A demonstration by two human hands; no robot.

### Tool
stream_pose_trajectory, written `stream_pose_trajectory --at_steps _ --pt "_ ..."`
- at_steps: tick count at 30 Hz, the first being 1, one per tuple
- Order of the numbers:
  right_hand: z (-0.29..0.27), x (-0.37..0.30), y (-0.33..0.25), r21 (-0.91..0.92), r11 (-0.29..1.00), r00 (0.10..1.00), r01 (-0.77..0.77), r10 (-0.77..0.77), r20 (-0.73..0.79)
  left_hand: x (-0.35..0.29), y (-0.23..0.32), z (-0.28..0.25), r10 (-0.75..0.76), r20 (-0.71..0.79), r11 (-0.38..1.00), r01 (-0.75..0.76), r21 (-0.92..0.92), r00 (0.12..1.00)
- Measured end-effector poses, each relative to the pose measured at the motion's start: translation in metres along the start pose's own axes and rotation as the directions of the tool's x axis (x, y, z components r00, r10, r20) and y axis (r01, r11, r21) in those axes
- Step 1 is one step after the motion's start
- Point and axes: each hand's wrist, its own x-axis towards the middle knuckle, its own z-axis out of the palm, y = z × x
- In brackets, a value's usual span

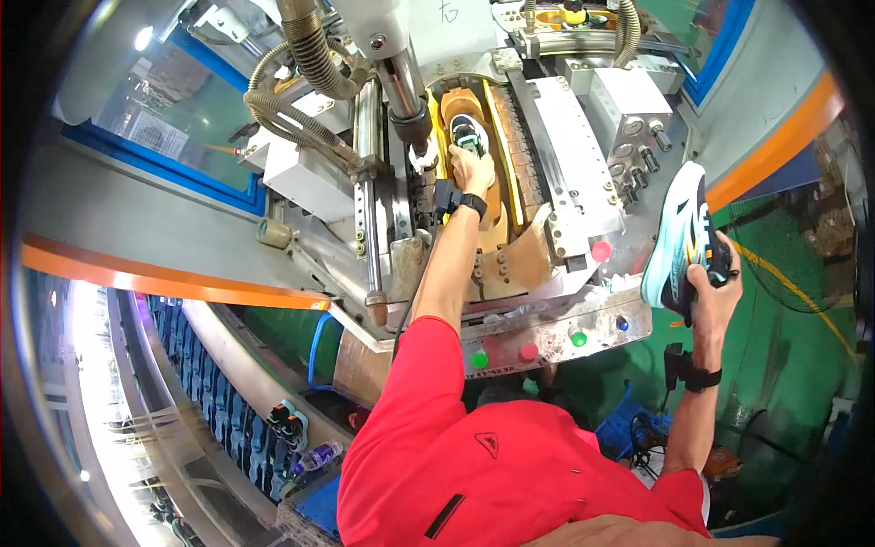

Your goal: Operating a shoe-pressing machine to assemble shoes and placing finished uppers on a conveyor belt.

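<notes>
My left hand [471,170] reaches into the pressing machine, its fingers closed at the near part of a dark shoe with a white and green look [468,133]. That shoe lies in the orange-tan cradle [463,98] between yellow-edged side pads; my hand hides part of it. Off to the right of the machine, my right hand [716,292] grips a second sports shoe [676,239], dark with a mint and white sole. It is held upright, sole side toward the machine. Both wrists wear black straps with small devices.
A metal press cylinder [401,87] stands just left of my left hand. Along the machine's front panel are green, red and blue buttons [529,351]. A conveyor with blue slats [214,392] runs at left, carrying shoes [288,424]; a bottle [319,456] is beside it.
</notes>
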Motion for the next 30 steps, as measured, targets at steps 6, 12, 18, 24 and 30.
stream_pose_trajectory --at_steps 6,12,18,24,30 --pt "0.096 0.103 -0.055 -0.262 0.957 0.958 0.127 -0.05 0.281 -0.048 -0.009 -0.07 -0.193 0.291 0.568 0.349 -0.746 0.937" --pt "0.29 0.145 -0.072 -0.605 0.657 0.732 0.449 0.118 0.671 -0.211 -0.012 -0.229 -0.075 0.582 0.385 0.562 -0.732 0.81" --pt "0.432 0.09 0.021 -0.625 0.583 0.743 0.519 0.053 0.667 -0.329 -0.074 -0.343 -0.292 0.315 0.488 0.424 -0.763 0.903" --pt "0.44 0.041 0.049 -0.642 0.669 0.849 0.373 0.032 0.527 -0.403 -0.114 -0.377 -0.524 -0.082 0.405 0.163 -0.899 0.848" --pt "0.288 -0.117 -0.005 -0.032 0.678 0.45 0.734 -0.451 0.77 -0.446 -0.133 -0.358 -0.621 -0.278 0.525 0.126 -0.841 0.732"
